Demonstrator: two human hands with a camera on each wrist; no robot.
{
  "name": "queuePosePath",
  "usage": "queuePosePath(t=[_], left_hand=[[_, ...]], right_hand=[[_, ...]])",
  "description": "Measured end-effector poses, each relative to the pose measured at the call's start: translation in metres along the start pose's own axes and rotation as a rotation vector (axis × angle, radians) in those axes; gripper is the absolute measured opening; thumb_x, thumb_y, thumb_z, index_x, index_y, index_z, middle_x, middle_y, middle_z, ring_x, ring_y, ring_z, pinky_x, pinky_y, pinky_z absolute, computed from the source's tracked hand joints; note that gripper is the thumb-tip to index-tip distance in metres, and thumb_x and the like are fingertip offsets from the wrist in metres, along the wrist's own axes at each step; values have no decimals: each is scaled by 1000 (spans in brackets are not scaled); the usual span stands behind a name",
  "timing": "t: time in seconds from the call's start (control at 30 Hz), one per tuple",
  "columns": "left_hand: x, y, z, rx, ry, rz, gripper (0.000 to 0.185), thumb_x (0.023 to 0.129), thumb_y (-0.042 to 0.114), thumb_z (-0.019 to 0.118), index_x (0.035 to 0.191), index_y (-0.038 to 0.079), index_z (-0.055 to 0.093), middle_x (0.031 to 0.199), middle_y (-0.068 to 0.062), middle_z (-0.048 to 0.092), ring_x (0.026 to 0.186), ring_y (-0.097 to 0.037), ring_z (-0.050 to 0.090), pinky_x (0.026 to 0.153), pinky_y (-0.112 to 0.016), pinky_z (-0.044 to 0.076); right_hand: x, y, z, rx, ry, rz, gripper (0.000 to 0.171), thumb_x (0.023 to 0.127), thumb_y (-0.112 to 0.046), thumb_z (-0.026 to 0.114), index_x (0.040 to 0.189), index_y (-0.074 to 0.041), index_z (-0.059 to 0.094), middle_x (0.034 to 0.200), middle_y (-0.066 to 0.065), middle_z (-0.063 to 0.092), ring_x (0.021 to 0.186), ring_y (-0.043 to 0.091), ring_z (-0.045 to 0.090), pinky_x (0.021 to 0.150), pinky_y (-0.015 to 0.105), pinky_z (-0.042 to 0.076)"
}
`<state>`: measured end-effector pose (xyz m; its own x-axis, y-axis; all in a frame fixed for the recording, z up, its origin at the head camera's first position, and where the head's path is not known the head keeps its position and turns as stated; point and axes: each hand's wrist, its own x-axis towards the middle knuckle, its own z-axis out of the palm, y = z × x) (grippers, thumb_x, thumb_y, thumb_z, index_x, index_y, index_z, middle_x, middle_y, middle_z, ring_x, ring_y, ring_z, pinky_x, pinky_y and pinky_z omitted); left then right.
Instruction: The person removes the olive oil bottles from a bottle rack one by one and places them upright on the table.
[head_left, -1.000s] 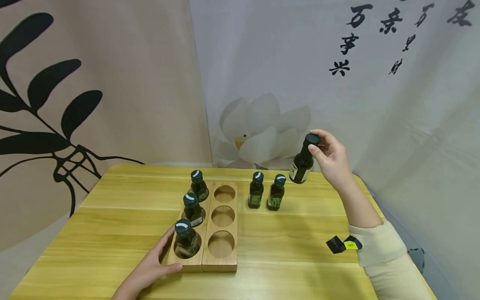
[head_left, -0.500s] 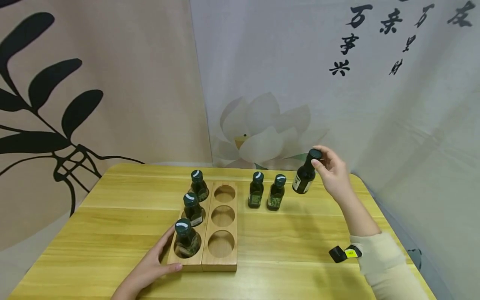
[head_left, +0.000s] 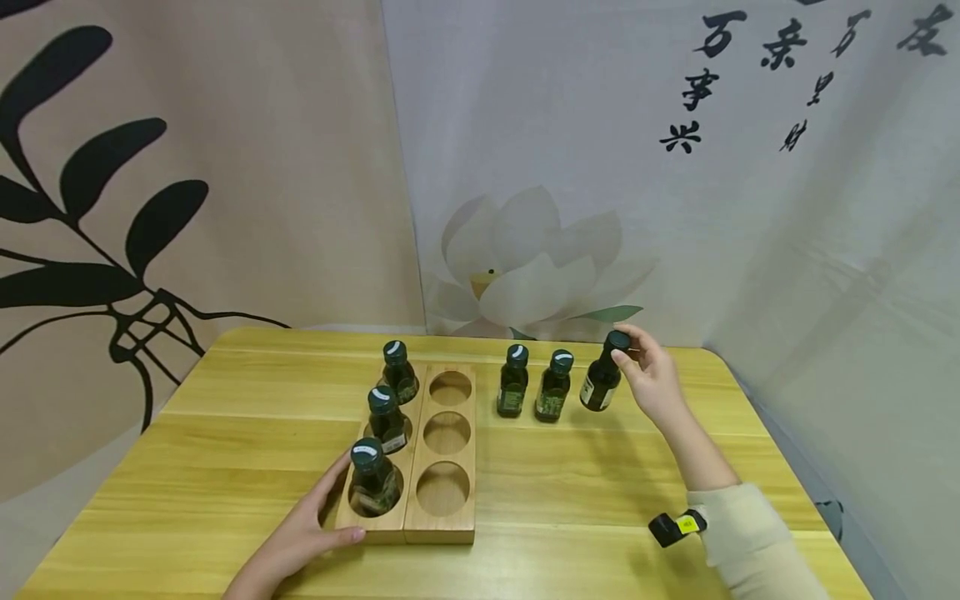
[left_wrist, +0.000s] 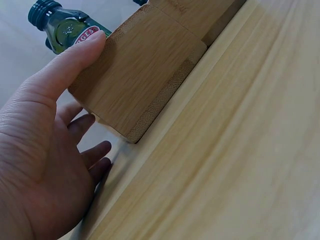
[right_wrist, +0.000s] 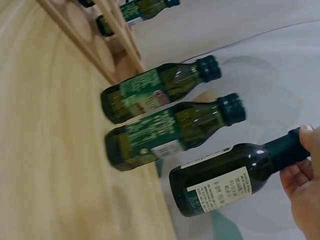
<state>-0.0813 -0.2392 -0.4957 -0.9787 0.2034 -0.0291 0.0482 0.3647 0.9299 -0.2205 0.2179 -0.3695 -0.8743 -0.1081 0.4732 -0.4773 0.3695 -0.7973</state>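
Note:
My right hand [head_left: 651, 379] pinches a dark glass bottle [right_wrist: 220, 177] with a cream label by its capped neck. The bottle tilts slightly and hangs low beside two green-capped olive-oil bottles, one nearer [head_left: 552, 392] and one farther left [head_left: 512, 390], which stand upright on the table. At the near left corner of a wooden bottle holder [head_left: 386, 533], my left hand [head_left: 303, 525] rests its thumb on the front face, with the other fingers relaxed along the left side. Three green-capped bottles [head_left: 372, 483] stand in this holder's round holes.
A second wooden holder [head_left: 442, 534] adjoins the first on its right, its three round holes bare. The wooden table [head_left: 562, 533] ends at the back against a printed curtain [head_left: 300, 167] with a lotus, leaves and characters.
My right hand has lowered the dark bottle from above the table's back edge to beside the two standing bottles. My left hand and the holders have stayed put.

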Motion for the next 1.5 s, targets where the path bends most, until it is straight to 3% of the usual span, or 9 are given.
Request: queuePosePath(t=[0.2, 0.47, 0.87, 1.0, 1.2, 1.5], left_hand=[[0, -1, 0, -7, 2, 0, 100, 75, 12, 82, 154, 20, 20, 155, -25, 12, 138, -48, 9, 104, -67, 11], [0, -2, 0, -17, -3, 11, 100, 76, 12, 82, 154, 23, 20, 155, -25, 12, 138, -47, 8, 104, -68, 10], [0, -1, 1, 1, 7, 4, 101, 75, 12, 82, 154, 19, 20, 154, -27, 13, 137, -49, 9, 103, -68, 11], [0, -1, 1, 4, 7, 4, 100, 75, 12, 82, 154, 18, 20, 154, -27, 12, 137, -49, 9, 103, -68, 11], [0, -1, 1, -5, 7, 7, 100, 75, 12, 82, 154, 16, 21, 154, -27, 12, 138, -49, 9, 104, -68, 10], [1, -1, 2, -16, 12, 18, 101, 74, 11, 82, 154, 17, 22, 154, -27, 13, 138, -47, 9, 104, -68, 9]], right_hand=[[-6, 6, 7, 11, -3, 0, 35, 92, 10, 55, 127, 13, 49, 113, 30, 53, 98, 18, 56, 85, 14, 44], [-12, 21, 13, -3, -2, 30, 35, 92, 10, 56, 126, 12, 50, 111, 28, 55, 99, 35, 56, 82, 14, 45], [-20, 37, 17, -9, -6, 70, 37, 94, 6, 55, 129, 14, 46, 117, 29, 53, 107, 36, 52, 85, 12, 42], [-21, 36, 17, -16, -7, 74, 40, 94, 5, 55, 132, 12, 45, 118, 28, 53, 108, 36, 52, 88, 18, 43], [-20, 27, 16, -49, 21, 25, 49, 91, 4, 60, 137, 10, 42, 127, 29, 51, 114, 37, 49, 97, 45, 40], [-9, -18, 24, -37, 92, -54, 49, 90, 4, 62, 137, 6, 45, 127, 23, 51, 120, 34, 46, 102, 43, 36]])
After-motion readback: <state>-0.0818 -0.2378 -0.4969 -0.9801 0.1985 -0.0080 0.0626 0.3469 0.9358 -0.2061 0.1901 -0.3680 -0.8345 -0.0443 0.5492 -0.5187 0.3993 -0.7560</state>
